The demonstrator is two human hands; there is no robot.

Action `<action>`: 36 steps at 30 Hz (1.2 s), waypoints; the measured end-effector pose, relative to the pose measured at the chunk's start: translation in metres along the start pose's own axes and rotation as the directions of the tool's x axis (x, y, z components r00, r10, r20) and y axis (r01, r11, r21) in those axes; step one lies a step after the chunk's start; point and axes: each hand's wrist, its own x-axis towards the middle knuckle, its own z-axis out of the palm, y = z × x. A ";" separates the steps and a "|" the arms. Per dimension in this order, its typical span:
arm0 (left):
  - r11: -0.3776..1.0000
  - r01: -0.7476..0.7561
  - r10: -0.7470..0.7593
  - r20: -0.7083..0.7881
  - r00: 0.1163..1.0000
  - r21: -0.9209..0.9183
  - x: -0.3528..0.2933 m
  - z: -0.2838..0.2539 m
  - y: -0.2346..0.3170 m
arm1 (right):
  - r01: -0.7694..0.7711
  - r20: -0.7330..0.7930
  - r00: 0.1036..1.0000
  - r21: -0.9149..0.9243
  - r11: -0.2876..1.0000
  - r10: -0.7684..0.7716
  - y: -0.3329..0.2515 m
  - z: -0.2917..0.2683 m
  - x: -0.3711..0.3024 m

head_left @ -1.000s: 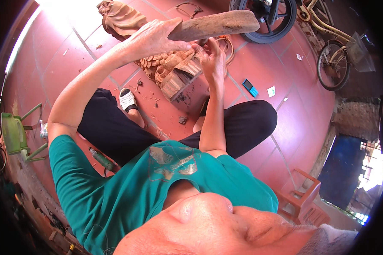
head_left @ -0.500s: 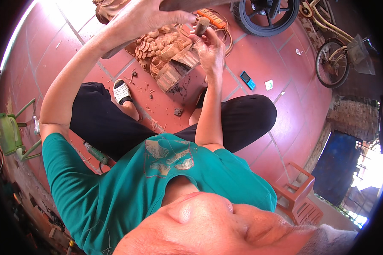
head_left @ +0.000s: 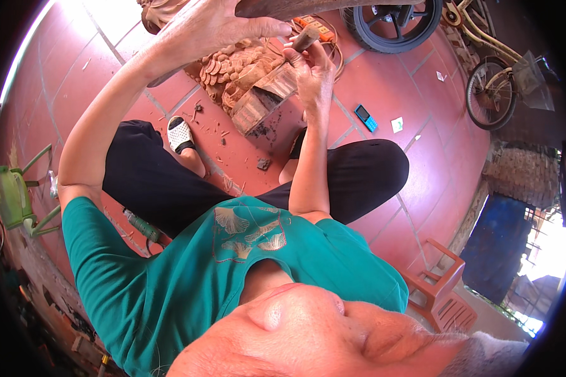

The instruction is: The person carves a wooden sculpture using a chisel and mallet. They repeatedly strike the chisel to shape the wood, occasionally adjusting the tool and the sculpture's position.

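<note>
My left hand point(head_left: 214, 31) is closed round a dark wooden club point(head_left: 283, 7), its thumb stretched along it. The club reaches right along the top edge, and one end shows below the wrist. My right hand point(head_left: 312, 72) grips a chisel by its round wooden handle point(head_left: 305, 39); the blade is hidden. Beneath and left of that hand lies a brown wood carving point(head_left: 233, 72) with scale-like relief. Its squared end point(head_left: 253, 110) points toward me, between my feet. The club is close above the chisel's handle, but I cannot tell whether they touch.
Wood chips point(head_left: 223, 135) litter the red tiles. An orange power strip point(head_left: 317, 28) with cable lies beyond my right hand. To the right are a blue phone point(head_left: 366, 118), a motorcycle wheel point(head_left: 393, 28) and a bicycle wheel point(head_left: 492, 94). A green power tool point(head_left: 141, 226) lies by my left leg.
The club in my left hand has come down a little and shows more along the top edge. The chisel's handle leans slightly further right; the carving stays put.
</note>
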 end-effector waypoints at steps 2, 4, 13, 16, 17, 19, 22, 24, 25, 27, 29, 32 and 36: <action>0.995 0.066 -0.072 0.081 0.994 0.075 0.002 -0.005 0.006 | -0.034 0.003 0.999 0.035 0.999 0.034 0.002 -0.001 0.000; 0.985 -0.127 0.125 -0.026 0.992 -0.120 -0.002 0.009 -0.004 | -0.103 0.033 0.994 0.040 0.994 0.102 0.002 0.000 0.000; 0.976 -0.206 0.200 -0.078 0.977 -0.073 0.002 0.015 -0.017 | -0.108 0.010 0.994 -0.040 0.993 0.109 0.000 0.000 0.001; 0.976 -0.206 0.200 -0.091 0.976 -0.064 0.006 0.016 -0.024 | -0.092 0.008 0.996 -0.099 0.991 0.093 0.000 0.000 0.004; 0.977 -0.206 0.200 -0.094 0.975 -0.059 0.008 0.018 -0.028 | -0.088 0.006 0.996 -0.097 0.991 0.089 0.001 0.000 0.004; 0.987 -0.056 0.060 -0.021 0.998 0.151 0.011 0.029 -0.039 | -0.078 0.004 0.997 -0.097 0.992 0.079 0.005 0.001 0.006; 0.963 -0.059 0.064 -0.013 0.998 0.264 0.013 0.037 -0.052 | 0.046 0.012 0.999 -0.177 0.983 -0.045 0.011 0.003 0.007; 0.968 -0.122 0.130 -0.021 0.991 0.219 0.011 0.032 -0.047 | 0.084 0.007 0.996 -0.175 0.981 -0.084 0.009 0.005 0.005; 0.954 -0.172 0.205 -0.116 0.972 0.245 0.011 0.035 -0.053 | 0.102 0.006 0.995 -0.172 0.980 -0.103 0.008 0.006 0.005; 0.915 -0.257 0.349 -0.293 0.890 0.310 0.009 0.043 -0.068 | 0.087 0.018 0.996 -0.159 0.983 -0.085 0.006 0.009 0.005; 0.977 -0.213 0.215 -0.183 0.959 0.033 0.010 0.027 -0.043 | 0.078 0.020 0.997 -0.187 0.979 -0.075 0.005 0.004 0.003; 0.969 -0.198 0.216 -0.121 0.969 0.151 0.003 0.024 -0.027 | 0.090 0.044 0.996 -0.212 0.973 -0.083 -0.001 0.004 0.002; 0.918 0.003 -0.030 0.061 0.998 0.396 0.003 0.030 -0.029 | 0.111 0.050 0.993 -0.209 0.972 -0.103 0.001 0.004 0.002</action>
